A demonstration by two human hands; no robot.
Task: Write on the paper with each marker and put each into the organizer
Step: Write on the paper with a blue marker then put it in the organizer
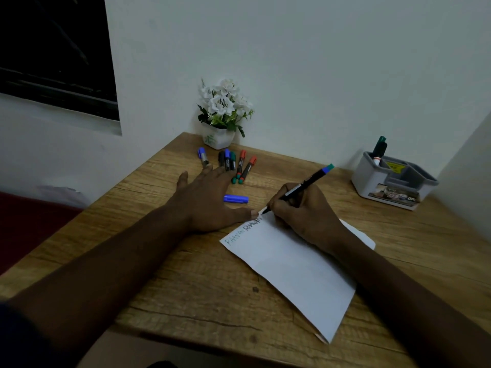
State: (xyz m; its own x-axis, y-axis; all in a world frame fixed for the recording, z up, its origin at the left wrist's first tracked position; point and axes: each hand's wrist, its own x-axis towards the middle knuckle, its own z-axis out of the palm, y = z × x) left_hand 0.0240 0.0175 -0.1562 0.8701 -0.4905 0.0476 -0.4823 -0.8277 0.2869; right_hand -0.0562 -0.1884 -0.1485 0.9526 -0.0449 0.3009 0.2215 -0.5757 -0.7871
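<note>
Paper (292,269) beneath right hand (305,211) clamped on marker (300,188); left hand (210,197) flat, splayed.

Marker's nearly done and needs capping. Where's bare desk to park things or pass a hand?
Free: the desk between the marker pile and the organizer, and the near edge left of the paper. Crowded: around the blue cap, between left hand and right hand.

Two bare forearms are seen, no sleeves to the wrist, no watch, rings or bands. Left hand (204,197) and right hand (305,211) are ungloved; a pale, short-trimmed nail is shown on the left thumb. A bit of dark navy fabric, prob. clothing, is glimpsed at bottom-left.
</note>
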